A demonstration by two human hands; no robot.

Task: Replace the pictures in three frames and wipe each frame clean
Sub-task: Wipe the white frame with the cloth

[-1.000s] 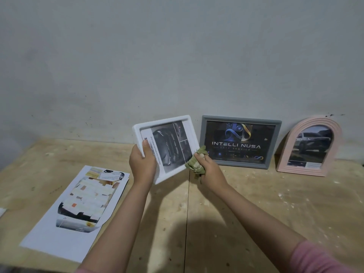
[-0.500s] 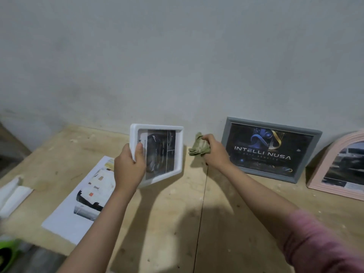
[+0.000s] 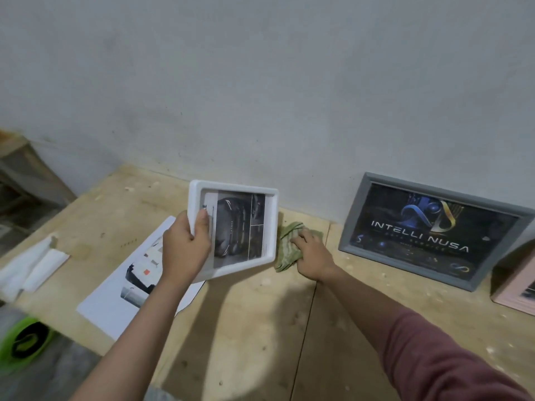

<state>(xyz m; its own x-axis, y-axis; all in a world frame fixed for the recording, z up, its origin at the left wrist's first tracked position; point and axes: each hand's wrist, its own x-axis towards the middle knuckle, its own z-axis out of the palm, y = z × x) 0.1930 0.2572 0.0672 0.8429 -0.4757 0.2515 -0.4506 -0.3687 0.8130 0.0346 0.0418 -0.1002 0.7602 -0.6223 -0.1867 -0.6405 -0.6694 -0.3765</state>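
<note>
My left hand (image 3: 185, 250) grips the left edge of a white picture frame (image 3: 233, 188), thumb on its front, and holds it tilted above the wooden table (image 3: 260, 328). The frame shows a dark car print. Just right of it, my right hand (image 3: 314, 256) holds a crumpled green cloth (image 3: 286, 251) down on the table, fingers bent over it. A grey frame (image 3: 428, 227) with a dark logo picture leans on the wall at the right. Only a corner of a pink frame (image 3: 512, 293) shows at the right edge.
A printed sheet with a car picture (image 3: 115, 296) lies flat on the table under my left forearm. Folded white pieces (image 3: 31, 267) lie at the table's left end. A bright green and black object (image 3: 23, 340) sits below the table edge at the lower left.
My right hand has come off the white frame and lowered the green cloth onto the table. My left hand turned the frame more upright. My view has shifted left, cutting off the pink frame.
</note>
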